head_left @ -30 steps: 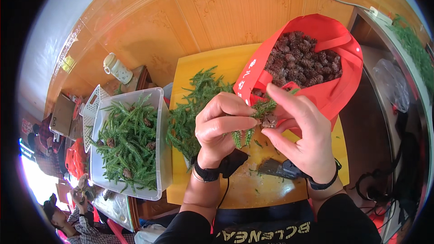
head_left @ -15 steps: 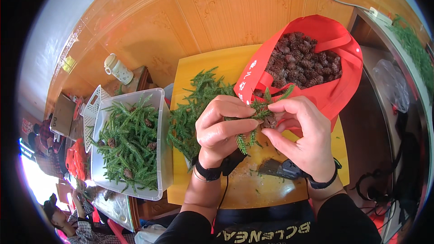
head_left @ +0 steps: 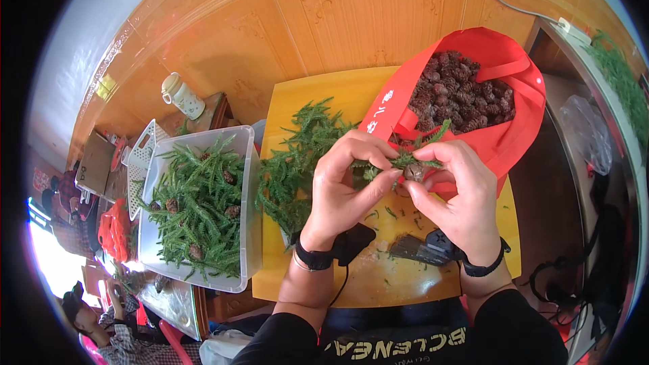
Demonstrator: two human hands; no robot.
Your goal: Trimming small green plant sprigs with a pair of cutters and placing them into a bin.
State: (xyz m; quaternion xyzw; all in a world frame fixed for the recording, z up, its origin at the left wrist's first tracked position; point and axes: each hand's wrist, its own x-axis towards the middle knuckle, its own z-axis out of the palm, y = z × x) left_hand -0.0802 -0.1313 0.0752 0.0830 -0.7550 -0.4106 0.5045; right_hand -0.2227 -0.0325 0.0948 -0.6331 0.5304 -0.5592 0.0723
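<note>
Both my hands meet over the yellow table. With thumb and fingers, my left hand (head_left: 346,186) pinches a small green artificial pine sprig (head_left: 404,159). My right hand (head_left: 463,192) grips a brown pine cone (head_left: 414,172) at the base of that sprig, its thumb and forefinger closed round it. Just left of my hands lies a pile of loose green pine sprigs (head_left: 297,155). Behind them stands a red bag (head_left: 520,142) full of pine cones (head_left: 460,91). Under my wrists sits a black device with a flat dark plate (head_left: 416,250), partly hidden by my right hand.
A clear plastic bin (head_left: 249,230) of sprigs with cones stands at the left of the yellow table (head_left: 318,88). A bottle (head_left: 182,96) is on a cabinet behind it. Green scraps and a cable lie near the device. Another person (head_left: 101,318) sits at the lower left.
My left fingers have shifted, with the thumb now against the sprig beside the cone. The cone has turned so its rounded end shows more. The view has moved slightly.
</note>
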